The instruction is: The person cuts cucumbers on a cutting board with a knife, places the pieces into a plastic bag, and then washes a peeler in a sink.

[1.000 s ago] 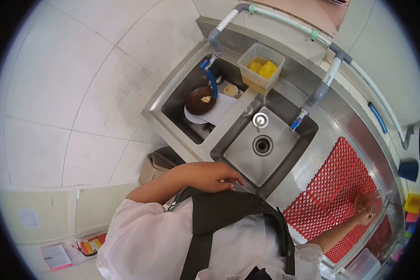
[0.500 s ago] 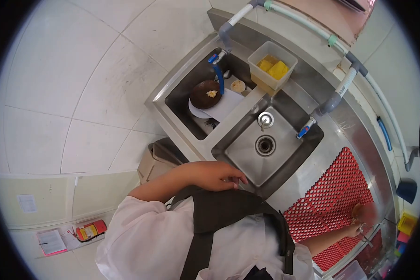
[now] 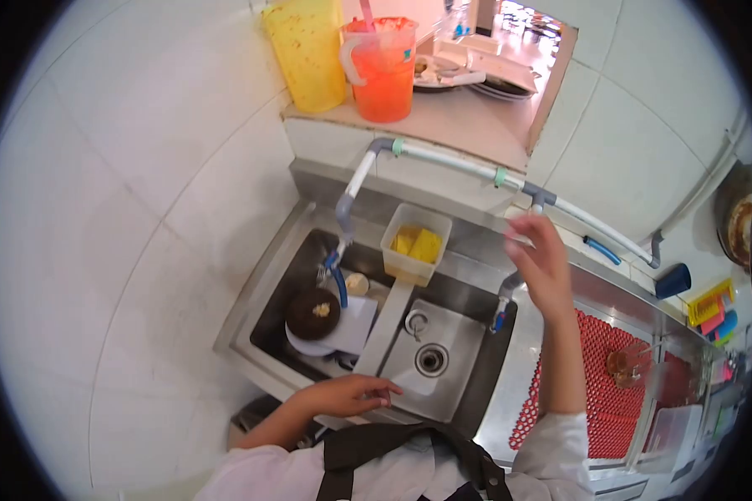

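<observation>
Right hand (image 3: 546, 269), fingers spread, is before the wall pipe (image 3: 449, 161), whose long axis slants down rightward above the sink (image 3: 458, 377); left hand (image 3: 351, 395), fingers loosely parted, beside the sink's near edge

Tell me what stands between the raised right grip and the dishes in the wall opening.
In this view, a white pipe crosses the line from the right grip to the dishes, just below the ledge. Reaching over it looks likely to work. Nothing else visible blocks that line.
</observation>
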A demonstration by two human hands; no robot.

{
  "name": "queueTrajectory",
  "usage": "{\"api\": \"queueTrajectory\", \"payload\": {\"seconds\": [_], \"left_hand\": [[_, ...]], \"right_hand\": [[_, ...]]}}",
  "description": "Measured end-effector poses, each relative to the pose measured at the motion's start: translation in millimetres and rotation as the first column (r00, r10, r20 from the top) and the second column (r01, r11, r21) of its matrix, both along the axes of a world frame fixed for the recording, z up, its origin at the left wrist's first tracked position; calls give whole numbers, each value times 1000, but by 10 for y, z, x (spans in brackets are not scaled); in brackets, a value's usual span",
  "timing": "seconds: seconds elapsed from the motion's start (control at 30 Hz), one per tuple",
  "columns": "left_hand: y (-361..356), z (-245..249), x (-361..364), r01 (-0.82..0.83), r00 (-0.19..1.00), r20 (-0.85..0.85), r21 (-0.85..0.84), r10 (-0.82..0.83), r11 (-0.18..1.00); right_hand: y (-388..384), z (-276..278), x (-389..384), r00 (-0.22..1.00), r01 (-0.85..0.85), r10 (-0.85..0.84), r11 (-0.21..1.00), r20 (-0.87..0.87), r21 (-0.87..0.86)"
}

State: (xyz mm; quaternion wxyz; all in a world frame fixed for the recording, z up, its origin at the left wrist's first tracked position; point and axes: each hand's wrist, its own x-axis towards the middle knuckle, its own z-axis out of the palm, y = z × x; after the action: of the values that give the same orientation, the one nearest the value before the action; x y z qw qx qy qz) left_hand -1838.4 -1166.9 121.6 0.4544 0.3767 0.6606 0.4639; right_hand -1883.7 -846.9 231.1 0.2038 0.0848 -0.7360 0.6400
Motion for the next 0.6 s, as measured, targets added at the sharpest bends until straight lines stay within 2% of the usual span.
{"api": "queueTrajectory", "payload": {"seconds": [0.07,0.1,0.13,0.2,0.23,0.27,0.37,0.47,0.6], "left_hand": [[-225,-77,-166,1,998,59,27,-3,1000],[-334,-101,-276,-1,996,91,42,-3,999],[-442,-54,-383,0,999,51,-2,0,1000],[-735,-232,-553,-51,995,85,-9,51,999],[-874,-302,-650,-80,991,106,-16,81,997],[-998,-250,-751,-95,994,55,-14,96,995],[-1375,-238,-1007,-162,973,150,-89,174,983],[-1619,-404,-1223,-193,962,166,-150,217,970],[-1602,-509,-1489,-235,925,266,-156,270,959]], "right_hand": [[-97,54,-862,990,-49,50,999,130,-7],[-165,74,-1319,982,-23,53,986,179,-165],[-186,65,-1786,972,8,67,949,225,-317],[-20,-159,-2755,967,37,123,798,224,-601],[47,-224,-3197,947,124,114,734,301,-668],[63,-242,-3537,920,210,117,657,374,-724],[-55,-165,-4025,928,229,82,644,363,-730],[23,-225,-4445,952,151,149,528,267,-836],[110,-250,-4720,961,229,17,513,276,-827]]}}
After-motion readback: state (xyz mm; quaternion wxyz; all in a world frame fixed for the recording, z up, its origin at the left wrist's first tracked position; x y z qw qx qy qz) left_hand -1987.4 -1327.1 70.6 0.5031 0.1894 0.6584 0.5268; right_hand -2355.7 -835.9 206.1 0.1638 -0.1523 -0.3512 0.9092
